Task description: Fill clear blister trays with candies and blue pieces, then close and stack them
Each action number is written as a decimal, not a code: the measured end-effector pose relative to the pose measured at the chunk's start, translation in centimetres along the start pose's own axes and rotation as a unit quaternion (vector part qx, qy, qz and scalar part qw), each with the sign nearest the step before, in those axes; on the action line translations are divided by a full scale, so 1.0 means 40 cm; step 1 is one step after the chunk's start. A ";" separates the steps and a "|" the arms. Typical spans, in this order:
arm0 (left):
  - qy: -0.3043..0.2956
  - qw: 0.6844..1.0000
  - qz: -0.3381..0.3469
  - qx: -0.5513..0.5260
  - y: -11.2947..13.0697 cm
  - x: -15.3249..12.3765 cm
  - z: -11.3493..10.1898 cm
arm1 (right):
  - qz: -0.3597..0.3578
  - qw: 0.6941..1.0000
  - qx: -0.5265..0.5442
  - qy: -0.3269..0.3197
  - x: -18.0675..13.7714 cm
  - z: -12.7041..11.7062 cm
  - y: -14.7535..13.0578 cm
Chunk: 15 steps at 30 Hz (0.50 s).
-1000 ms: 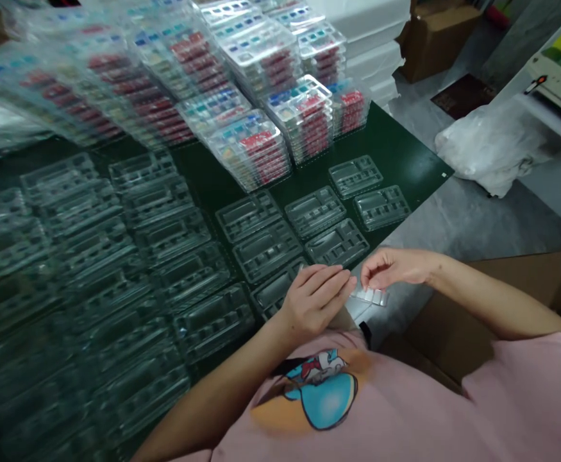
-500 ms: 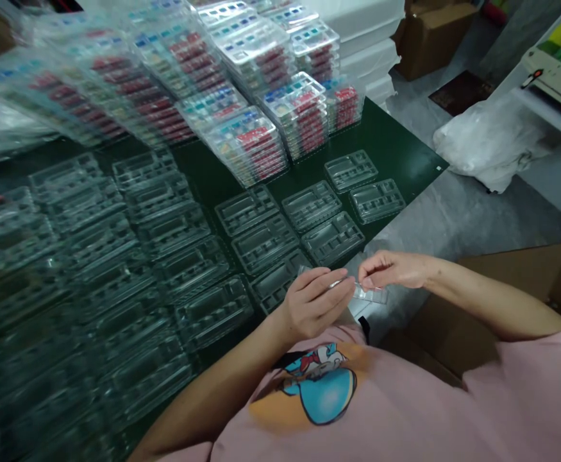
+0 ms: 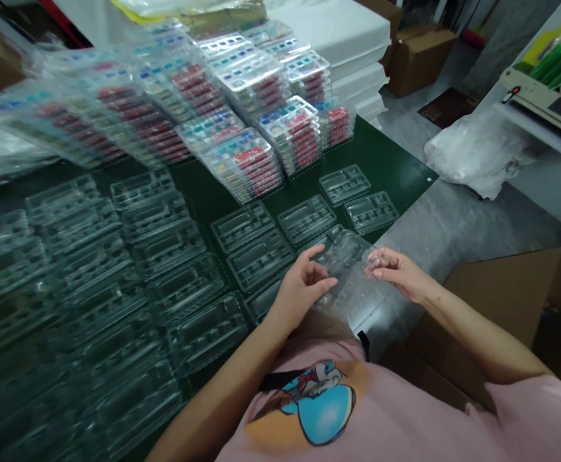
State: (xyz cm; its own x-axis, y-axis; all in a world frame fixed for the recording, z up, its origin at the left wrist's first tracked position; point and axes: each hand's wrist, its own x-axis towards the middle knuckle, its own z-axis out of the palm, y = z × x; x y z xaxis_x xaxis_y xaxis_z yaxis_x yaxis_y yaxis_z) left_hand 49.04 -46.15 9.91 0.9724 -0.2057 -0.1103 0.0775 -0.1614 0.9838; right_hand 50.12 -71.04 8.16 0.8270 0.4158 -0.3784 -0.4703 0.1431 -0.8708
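Note:
Between my hands, over the table's front edge, hangs a clear plastic blister tray (image 3: 350,279), blurred and see-through. My right hand (image 3: 392,273) pinches its right edge between thumb and fingers. On the opposite side, my left hand (image 3: 306,279) has thumb and fingers spread apart around the tray's left edge; I cannot tell whether it touches. Beyond the hands, similar trays lie face up, among them an empty clear tray (image 3: 306,220) and another clear tray (image 3: 370,212) near the table's right edge.
Rows of overlapping clear trays (image 3: 208,330) cover the left of the green table (image 3: 386,151). Behind them stand stacks of filled blister packs (image 3: 256,170) with red and blue contents. An open cardboard box (image 3: 496,289) sits at my right. A white plastic bag (image 3: 472,154) lies beyond.
My hands have moved apart, and the clear tray now shows broadly between them, held by the right hand. My left hand's fingers have opened. The view has tilted slightly upward.

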 end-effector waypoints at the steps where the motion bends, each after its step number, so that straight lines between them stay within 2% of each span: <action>1: -0.021 0.999 -0.020 -0.039 -0.003 0.002 0.002 | -0.005 1.000 0.003 0.020 0.006 -0.013 -0.005; 4: -0.019 0.998 -0.011 -0.066 -0.011 -0.003 0.000 | -0.062 0.990 -0.003 0.130 0.043 -0.108 -0.054; 7: 0.004 0.999 0.035 0.003 -0.016 -0.018 -0.016 | -0.165 0.937 -0.029 0.306 0.106 -0.274 -0.131; 8: 0.003 0.999 0.043 0.032 -0.017 -0.024 -0.022 | -0.178 0.917 -0.047 0.354 0.131 -0.332 -0.156; 9: 0.000 0.997 0.049 0.059 -0.017 -0.029 -0.028 | -0.174 0.901 -0.067 0.393 0.156 -0.386 -0.178; 11: -0.002 0.993 0.058 0.099 -0.019 -0.038 -0.037 | -0.121 0.883 -0.121 0.437 0.206 -0.473 -0.212; 13: 0.001 0.990 0.064 0.124 -0.023 -0.043 -0.041 | -0.080 0.870 -0.161 0.460 0.253 -0.525 -0.228; 15: -0.001 0.989 0.065 0.136 -0.029 -0.046 -0.043 | -0.058 0.858 -0.196 0.471 0.295 -0.552 -0.230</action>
State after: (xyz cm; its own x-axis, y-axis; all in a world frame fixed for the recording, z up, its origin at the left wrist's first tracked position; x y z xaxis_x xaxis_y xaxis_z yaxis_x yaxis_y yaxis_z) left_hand 47.54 -43.93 9.20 0.9700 -0.2427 0.0135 -0.1098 -0.3879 0.9151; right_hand 71.00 -87.26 4.76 0.8306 -0.5169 -0.2069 -0.3801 -0.2549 -0.8891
